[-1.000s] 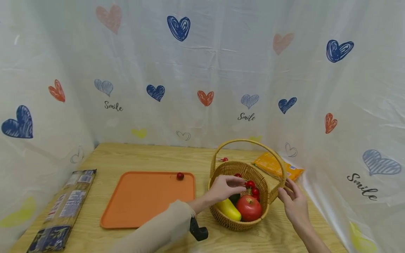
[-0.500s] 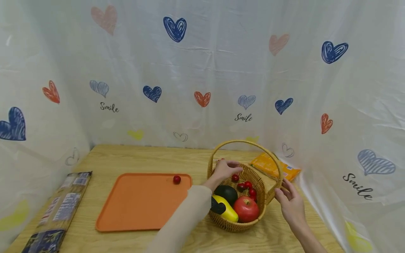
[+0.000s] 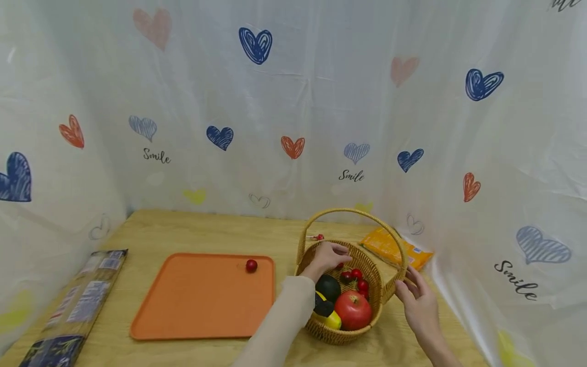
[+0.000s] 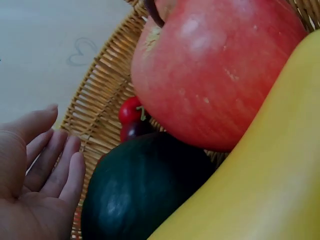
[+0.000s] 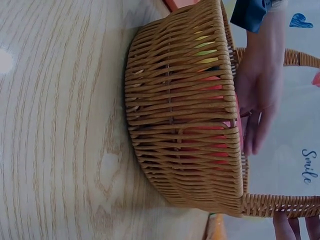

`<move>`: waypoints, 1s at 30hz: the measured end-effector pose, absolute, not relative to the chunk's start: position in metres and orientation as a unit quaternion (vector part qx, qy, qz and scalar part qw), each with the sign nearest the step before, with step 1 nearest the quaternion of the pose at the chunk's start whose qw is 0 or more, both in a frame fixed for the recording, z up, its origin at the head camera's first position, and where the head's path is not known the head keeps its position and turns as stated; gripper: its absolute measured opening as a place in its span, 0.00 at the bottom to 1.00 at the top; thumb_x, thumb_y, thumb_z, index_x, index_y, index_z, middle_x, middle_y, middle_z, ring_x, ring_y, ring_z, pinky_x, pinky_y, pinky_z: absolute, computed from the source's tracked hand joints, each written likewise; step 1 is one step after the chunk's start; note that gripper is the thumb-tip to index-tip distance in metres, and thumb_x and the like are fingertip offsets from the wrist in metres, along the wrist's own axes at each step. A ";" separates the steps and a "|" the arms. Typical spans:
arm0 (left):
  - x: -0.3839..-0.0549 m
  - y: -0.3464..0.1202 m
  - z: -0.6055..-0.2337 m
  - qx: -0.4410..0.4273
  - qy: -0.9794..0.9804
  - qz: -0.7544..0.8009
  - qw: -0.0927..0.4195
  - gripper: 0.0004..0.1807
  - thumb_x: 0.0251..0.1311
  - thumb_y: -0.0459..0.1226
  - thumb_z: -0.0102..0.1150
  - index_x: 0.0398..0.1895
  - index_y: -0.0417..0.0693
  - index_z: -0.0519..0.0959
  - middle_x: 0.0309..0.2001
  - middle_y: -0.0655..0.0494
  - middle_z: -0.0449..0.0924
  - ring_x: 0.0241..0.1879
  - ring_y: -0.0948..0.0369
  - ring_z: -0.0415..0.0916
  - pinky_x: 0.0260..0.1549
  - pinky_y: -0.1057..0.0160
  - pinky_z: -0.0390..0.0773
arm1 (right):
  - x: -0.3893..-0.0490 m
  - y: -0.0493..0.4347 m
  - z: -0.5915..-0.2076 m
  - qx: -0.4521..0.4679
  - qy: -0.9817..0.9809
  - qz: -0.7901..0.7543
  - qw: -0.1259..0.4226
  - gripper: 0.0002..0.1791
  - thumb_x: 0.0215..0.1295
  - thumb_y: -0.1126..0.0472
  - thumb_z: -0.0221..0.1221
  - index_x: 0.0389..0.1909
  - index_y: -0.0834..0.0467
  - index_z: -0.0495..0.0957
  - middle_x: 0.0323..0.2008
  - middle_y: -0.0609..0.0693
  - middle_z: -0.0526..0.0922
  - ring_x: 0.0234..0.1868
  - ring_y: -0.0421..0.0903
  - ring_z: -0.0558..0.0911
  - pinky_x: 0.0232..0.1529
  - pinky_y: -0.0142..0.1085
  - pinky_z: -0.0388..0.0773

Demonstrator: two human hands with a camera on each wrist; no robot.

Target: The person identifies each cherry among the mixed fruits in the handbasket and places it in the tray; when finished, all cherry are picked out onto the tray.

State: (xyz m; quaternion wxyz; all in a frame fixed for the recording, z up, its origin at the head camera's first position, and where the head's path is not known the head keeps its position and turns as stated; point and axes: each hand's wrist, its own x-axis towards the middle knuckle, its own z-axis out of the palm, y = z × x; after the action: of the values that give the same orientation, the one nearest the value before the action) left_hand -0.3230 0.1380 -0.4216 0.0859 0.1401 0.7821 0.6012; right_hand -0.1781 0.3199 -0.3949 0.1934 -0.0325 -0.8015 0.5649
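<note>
A wicker basket (image 3: 379, 300) holds a red apple (image 3: 353, 310), a dark green avocado-like fruit (image 4: 135, 185), a long yellow fruit (image 4: 260, 165) and several cherries (image 3: 356, 275). My left hand (image 3: 327, 257) reaches over the basket's left rim, its fingers loosely bent beside the green fruit. Nothing shows between those fingers in the left wrist view. At the right base of the arched handle (image 3: 400, 255), my right hand (image 3: 421, 300) holds on with thumb and fingertips. In the right wrist view only a few fingertips (image 5: 287, 227) appear, touching the handle.
Left of the basket lies an orange tray (image 3: 202, 300) with one cherry (image 3: 251, 265) near its far right corner. A long noodle-like packet (image 3: 78, 306) lies at the far left. Behind the basket are an orange packet (image 3: 380, 243) and a small red item (image 3: 319, 237).
My left hand has moved from above the basket's middle to its back left, uncovering the green fruit and cherries. My right hand stays at the handle. The head view has shifted slightly.
</note>
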 end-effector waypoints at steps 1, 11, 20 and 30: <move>-0.322 0.139 -0.424 0.139 0.786 0.596 0.090 0.14 0.54 0.36 0.68 0.44 0.41 0.84 0.34 0.59 0.82 0.34 0.63 0.77 0.32 0.66 0.77 | -0.178 0.319 -0.396 -0.035 -0.801 0.566 0.192 0.29 0.71 0.63 0.51 0.70 0.65 0.56 0.59 0.62 0.63 0.47 0.21 0.71 0.42 0.23 0.75; -0.313 0.157 -0.432 0.145 0.862 0.479 0.081 0.12 0.46 0.33 0.73 0.37 0.42 0.86 0.35 0.56 0.83 0.49 0.51 0.74 0.41 0.62 0.77 | -0.176 0.316 -0.395 -0.054 -0.809 0.558 0.176 0.31 0.72 0.60 0.51 0.71 0.61 0.54 0.61 0.62 0.62 0.47 0.21 0.69 0.43 0.22 0.75; -0.312 0.161 -0.429 0.158 0.907 0.381 0.084 0.11 0.43 0.35 0.76 0.33 0.47 0.88 0.35 0.58 0.83 0.45 0.56 0.76 0.37 0.67 0.78 | -0.175 0.316 -0.393 -0.065 -0.798 0.572 0.176 0.32 0.71 0.59 0.52 0.72 0.62 0.54 0.60 0.58 0.61 0.47 0.20 0.69 0.43 0.21 0.74; -0.311 0.157 -0.425 0.163 0.894 0.411 0.072 0.12 0.47 0.35 0.73 0.37 0.46 0.87 0.36 0.59 0.83 0.45 0.58 0.76 0.40 0.67 0.76 | -0.176 0.315 -0.391 -0.080 -0.795 0.579 0.163 0.34 0.71 0.58 0.52 0.72 0.62 0.51 0.60 0.54 0.60 0.46 0.18 0.69 0.42 0.21 0.74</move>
State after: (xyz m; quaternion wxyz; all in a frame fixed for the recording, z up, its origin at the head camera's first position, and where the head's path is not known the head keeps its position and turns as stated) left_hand -0.3111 0.1574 -0.4247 0.0722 0.1632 0.8939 0.4112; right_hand -0.1758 0.3152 -0.3911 0.1627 -0.0795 -0.7947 0.5793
